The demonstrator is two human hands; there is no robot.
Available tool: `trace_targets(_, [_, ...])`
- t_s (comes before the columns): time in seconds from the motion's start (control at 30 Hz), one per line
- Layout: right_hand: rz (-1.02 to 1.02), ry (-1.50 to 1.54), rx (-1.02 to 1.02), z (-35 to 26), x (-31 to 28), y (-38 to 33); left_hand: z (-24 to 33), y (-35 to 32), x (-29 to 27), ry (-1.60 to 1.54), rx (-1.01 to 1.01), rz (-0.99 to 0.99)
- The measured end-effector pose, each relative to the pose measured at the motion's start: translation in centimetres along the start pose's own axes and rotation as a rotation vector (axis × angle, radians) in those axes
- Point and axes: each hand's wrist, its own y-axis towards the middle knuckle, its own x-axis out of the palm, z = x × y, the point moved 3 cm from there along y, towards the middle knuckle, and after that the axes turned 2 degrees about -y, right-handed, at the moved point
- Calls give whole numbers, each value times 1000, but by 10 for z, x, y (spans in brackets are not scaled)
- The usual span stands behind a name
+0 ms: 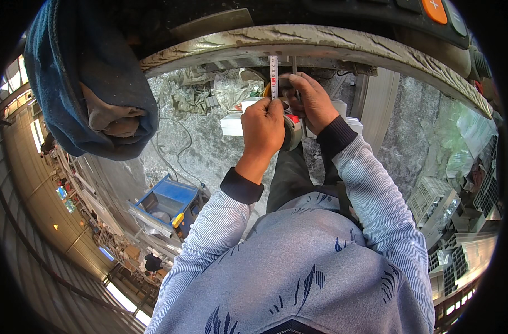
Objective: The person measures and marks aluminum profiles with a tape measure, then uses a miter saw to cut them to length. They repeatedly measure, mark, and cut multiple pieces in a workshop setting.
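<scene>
My left hand [263,128] is closed, its thumb and fingers pinching the white blade of a tape measure [274,78] that stretches up toward the bench edge. The tape's round case [292,134], with a red part on top, hangs beside that hand, partly hidden by it. Just to the right, my right hand [315,103] is closed around a thin, dark, upright metal strip [295,72]. Its exact kind cannot be made out. Both hands are close together below the bench edge [321,36].
Blue cloth [92,89] hangs at upper left. White blocks [231,125] lie beneath my hands. A blue-topped machine [167,200] with a cable stands lower left. A long board [379,106], plastic sheeting [471,133] and crates [432,203] are on the right.
</scene>
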Motion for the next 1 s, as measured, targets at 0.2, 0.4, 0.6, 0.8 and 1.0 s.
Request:
trace_targets(0.2, [39, 9, 5, -1, -1, -3, -2, 1, 1, -10, -21, -7])
trace_targets(0.4, [47, 22, -2, 1, -1, -4, -3, 1, 1, -36, -23, -5])
trace_targets(0.6, [67, 34, -5, 3, -2, -6, -3, 1, 1, -5, -35, -14])
trace_targets(0.8, [91, 86, -13, 6, -9, -12, -1, 1, 0, -3, -42, -15])
trace_targets(1.0, [259, -123, 9, 12, -41, -18, 3, 0, -2, 6, -75, -50])
